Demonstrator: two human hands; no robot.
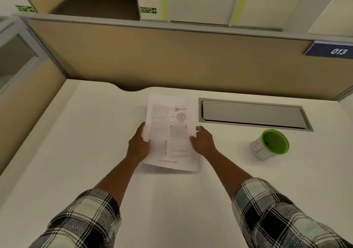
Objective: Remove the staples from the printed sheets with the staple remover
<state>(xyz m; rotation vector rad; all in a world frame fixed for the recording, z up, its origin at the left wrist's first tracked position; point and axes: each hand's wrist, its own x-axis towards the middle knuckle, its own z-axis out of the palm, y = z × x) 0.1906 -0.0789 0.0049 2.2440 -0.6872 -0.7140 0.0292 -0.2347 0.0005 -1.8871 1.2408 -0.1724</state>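
A set of printed sheets (171, 131) with text and pictures is held a little above the white desk (95, 142), near its middle. My left hand (138, 144) grips the sheets' left edge, thumb on top. My right hand (202, 139) grips their right edge with the fingers curled round it. No staple is distinguishable on the paper. No staple remover is visible.
A white cup with a green inside (271, 144) stands on the desk to the right of the sheets. Behind it lies a grey cable flap (252, 115) set into the desk. A tan partition (172, 56) closes off the back and left.
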